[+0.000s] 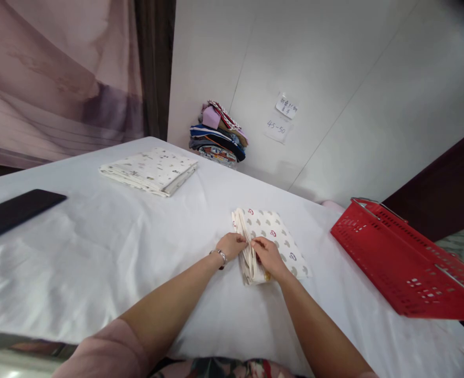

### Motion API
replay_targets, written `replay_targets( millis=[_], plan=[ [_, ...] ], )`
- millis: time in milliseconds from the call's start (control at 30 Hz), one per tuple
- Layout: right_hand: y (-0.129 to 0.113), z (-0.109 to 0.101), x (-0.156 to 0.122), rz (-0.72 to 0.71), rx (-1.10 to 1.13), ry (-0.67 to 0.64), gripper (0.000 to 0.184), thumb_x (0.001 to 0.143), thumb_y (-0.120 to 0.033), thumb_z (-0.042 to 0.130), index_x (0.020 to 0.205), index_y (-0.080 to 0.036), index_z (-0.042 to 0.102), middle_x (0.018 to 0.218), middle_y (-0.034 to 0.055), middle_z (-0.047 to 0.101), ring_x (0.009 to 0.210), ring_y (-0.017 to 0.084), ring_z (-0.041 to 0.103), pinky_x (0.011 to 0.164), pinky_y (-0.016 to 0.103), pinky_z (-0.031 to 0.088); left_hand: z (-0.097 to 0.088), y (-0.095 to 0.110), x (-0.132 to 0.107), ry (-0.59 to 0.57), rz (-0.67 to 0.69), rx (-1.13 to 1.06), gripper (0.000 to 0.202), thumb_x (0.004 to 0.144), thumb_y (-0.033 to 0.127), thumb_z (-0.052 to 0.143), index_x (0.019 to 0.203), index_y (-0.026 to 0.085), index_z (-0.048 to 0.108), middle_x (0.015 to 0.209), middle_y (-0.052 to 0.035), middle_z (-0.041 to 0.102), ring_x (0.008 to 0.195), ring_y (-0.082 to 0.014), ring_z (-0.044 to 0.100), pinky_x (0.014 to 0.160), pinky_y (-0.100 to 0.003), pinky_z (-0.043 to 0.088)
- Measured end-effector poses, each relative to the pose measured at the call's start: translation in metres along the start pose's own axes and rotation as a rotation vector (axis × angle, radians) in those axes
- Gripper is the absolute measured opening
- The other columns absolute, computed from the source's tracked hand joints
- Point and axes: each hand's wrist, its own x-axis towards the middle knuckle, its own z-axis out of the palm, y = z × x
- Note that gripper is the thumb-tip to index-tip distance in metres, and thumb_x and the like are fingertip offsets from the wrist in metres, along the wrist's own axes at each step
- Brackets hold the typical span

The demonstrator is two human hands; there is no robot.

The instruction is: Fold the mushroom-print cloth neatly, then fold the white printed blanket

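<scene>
Both hands (250,251) pinch folded cloth (273,242) edge, nr red basket (405,262).

On my table (98,252), a folded cloth (150,170) with small dark prints lies near the far left edge. A black slab (15,212) lies flat at the left edge. A red basket (405,262) sits tilted at the right edge. In the far corner, against the wall, is a pile of mixed fabrics (218,134). Two paper notes (282,118) hang on the wall just right of that pile.
</scene>
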Motion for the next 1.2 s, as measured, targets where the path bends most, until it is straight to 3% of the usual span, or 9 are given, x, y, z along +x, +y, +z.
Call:
replay_targets(
  millis=[367,633,933,1200],
  plan=[
    [-0.001,0.002,-0.002,0.009,0.087,-0.022,0.030,0.078,-0.042,0.047,0.092,-0.021,0.063,0.065,-0.0013,0.057,0.055,0.012,0.048,0.052,0.023,0.039,-0.002,0.000,0.005,-0.029,-0.094,-0.202,0.014,0.064,0.028,0.057,0.059,0.015,0.056,0.047,0.0054,0.044,0.049,-0.0088,0.042,0.048,-0.020,0.034],
    [0.000,0.003,-0.002,-0.016,-0.002,-0.012,0.031,0.078,-0.042,0.045,0.094,-0.022,0.064,0.070,0.0000,0.061,0.060,0.014,0.051,0.057,0.024,0.040,-0.001,0.002,0.001,-0.042,-0.074,-0.189,0.027,0.065,0.041,0.058,0.059,0.015,0.056,0.047,0.0048,0.045,0.048,-0.0091,0.041,0.048,-0.021,0.032],
    [0.001,0.002,-0.002,0.015,0.085,-0.018,0.029,0.078,-0.040,0.047,0.091,-0.021,0.064,0.064,-0.0011,0.056,0.055,0.013,0.047,0.052,0.023,0.039,-0.005,0.006,-0.003,-0.104,-0.064,-0.246,0.020,0.066,0.032,0.059,0.058,0.015,0.055,0.043,0.0064,0.042,0.045,-0.0073,0.038,0.047,-0.020,0.033],
    [0.000,0.003,-0.004,-0.003,0.077,-0.024,0.031,0.078,-0.040,0.046,0.096,-0.021,0.063,0.074,0.0013,0.062,0.062,0.014,0.052,0.056,0.025,0.042,-0.007,0.008,-0.002,-0.135,-0.099,-0.234,0.012,0.064,0.026,0.059,0.059,0.016,0.057,0.041,0.0068,0.041,0.041,-0.0075,0.038,0.042,-0.020,0.030]
  ],
)
